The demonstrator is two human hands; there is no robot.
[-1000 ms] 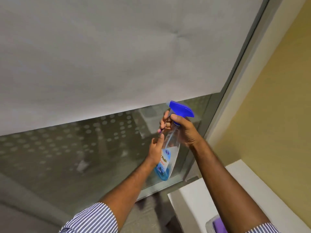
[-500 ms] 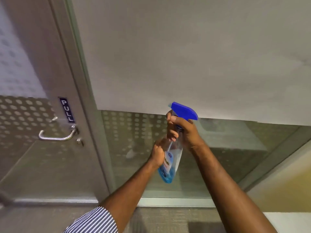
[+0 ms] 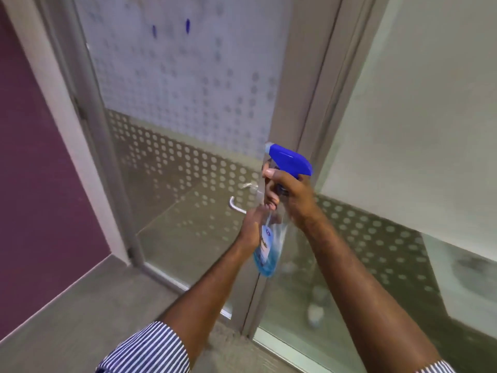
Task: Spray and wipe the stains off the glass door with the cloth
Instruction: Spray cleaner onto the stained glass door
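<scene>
The glass door (image 3: 188, 125) fills the middle, frosted with a dot pattern and carrying two blue marks (image 3: 187, 25) near its top. A clear spray bottle (image 3: 269, 249) with blue liquid and a blue trigger head hangs in front of the door's right edge. My right hand (image 3: 289, 196) grips its neck just under the trigger head. My left hand (image 3: 252, 224) holds the bottle's body from the left side. No cloth is in view.
A metal lever handle (image 3: 236, 207) sticks out just left of my hands. A purple wall (image 3: 40, 157) stands at the left, a fixed glass panel (image 3: 403, 197) with a pale blind at the right. Grey carpet (image 3: 80, 319) lies below.
My view has swung left from the side panel to the door itself. Both hands keep the same hold on the bottle, which stays in the middle of the view.
</scene>
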